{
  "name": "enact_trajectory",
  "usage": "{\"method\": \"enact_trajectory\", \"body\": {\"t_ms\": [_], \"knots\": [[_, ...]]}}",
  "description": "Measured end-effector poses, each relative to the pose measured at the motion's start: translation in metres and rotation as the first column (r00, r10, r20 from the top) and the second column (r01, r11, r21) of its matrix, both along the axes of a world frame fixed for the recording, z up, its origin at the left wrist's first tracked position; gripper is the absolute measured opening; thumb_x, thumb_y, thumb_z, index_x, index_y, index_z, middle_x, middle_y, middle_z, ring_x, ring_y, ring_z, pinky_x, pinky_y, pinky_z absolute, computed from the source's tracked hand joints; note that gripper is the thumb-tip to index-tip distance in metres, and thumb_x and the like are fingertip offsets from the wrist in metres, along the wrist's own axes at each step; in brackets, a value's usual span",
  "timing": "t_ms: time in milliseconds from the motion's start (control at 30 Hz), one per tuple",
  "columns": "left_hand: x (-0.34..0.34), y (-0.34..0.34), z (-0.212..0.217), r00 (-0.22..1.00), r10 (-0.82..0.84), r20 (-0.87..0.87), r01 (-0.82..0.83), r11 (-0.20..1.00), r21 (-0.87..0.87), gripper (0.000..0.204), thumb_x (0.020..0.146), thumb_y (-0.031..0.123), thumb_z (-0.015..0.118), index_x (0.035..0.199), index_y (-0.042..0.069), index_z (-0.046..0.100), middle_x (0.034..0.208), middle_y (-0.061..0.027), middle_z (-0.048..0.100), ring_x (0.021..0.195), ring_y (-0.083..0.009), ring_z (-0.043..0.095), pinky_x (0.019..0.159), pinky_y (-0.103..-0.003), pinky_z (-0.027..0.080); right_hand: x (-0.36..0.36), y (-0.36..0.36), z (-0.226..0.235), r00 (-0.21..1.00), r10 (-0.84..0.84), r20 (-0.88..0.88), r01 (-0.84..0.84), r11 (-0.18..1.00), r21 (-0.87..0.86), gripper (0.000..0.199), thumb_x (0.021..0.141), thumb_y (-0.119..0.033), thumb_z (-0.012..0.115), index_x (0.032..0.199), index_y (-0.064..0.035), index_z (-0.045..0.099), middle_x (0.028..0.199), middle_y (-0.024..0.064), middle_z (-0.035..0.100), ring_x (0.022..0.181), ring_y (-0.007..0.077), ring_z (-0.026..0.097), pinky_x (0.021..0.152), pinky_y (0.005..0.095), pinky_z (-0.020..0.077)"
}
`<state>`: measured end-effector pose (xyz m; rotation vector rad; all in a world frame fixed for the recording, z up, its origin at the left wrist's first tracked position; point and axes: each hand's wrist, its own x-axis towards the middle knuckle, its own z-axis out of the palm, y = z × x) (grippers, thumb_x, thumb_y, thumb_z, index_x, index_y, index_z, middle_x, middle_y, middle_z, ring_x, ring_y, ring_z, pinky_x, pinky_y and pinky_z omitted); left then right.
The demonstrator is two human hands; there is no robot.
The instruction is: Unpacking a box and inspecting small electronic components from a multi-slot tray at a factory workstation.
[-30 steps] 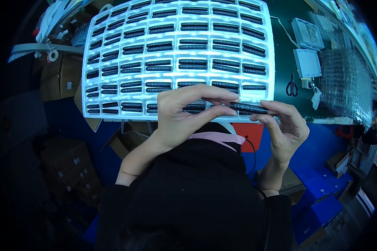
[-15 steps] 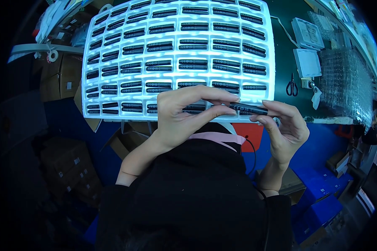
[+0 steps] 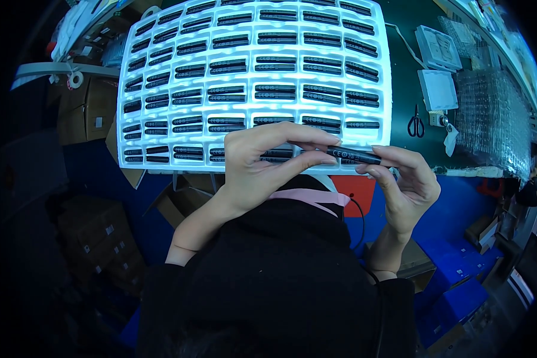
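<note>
Between my two hands is a slim black pen-shaped tube [image 3: 357, 156] with small pale markings, lying level and slightly tilted down to the right. The fingertips of my left hand [image 3: 262, 156] pinch its left end. The thumb and fingers of my right hand [image 3: 409, 182] close on its right end. Behind them a white moulded tray [image 3: 250, 107] spreads over the table, its rows of compartments holding similar black tubes, mostly in pairs. Both hands are above the tray's near edge, and my left hand hides part of the nearest rows.
On the green tabletop right of the tray lie black-handled scissors [image 3: 416, 124], a white box [image 3: 437, 89] and a clear plastic pack [image 3: 438, 49]. Bubble wrap [image 3: 492, 119] is heaped farther right. Cardboard boxes [image 3: 98, 238] stand at the left, blue boxes [image 3: 456, 262] at the lower right.
The black tube has rolled slightly about its length, so its markings face me more. My right index finger has shifted a little; my left hand looks still.
</note>
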<state>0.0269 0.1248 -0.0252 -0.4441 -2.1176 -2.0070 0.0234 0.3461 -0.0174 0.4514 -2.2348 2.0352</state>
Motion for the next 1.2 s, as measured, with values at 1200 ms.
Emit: {"method": "enact_trajectory", "body": {"t_ms": [1200], "knots": [[0.0,-0.001,-0.011,0.997,0.073,-0.016,-0.074,0.98,-0.186,0.025,0.079,0.004,0.08,0.104,0.005,0.077,0.1,-0.0074,0.077,0.08,-0.0143,0.071,0.074,-0.023,0.059,-0.022,0.037,-0.017,0.991,-0.135,-0.013,0.13,0.916,0.378,0.017,0.08,-0.006,0.081,0.097,-0.0067,0.078,0.087,0.0014,0.054,0.078,0.011,0.046,0.064,0.0233,0.0363]]}}
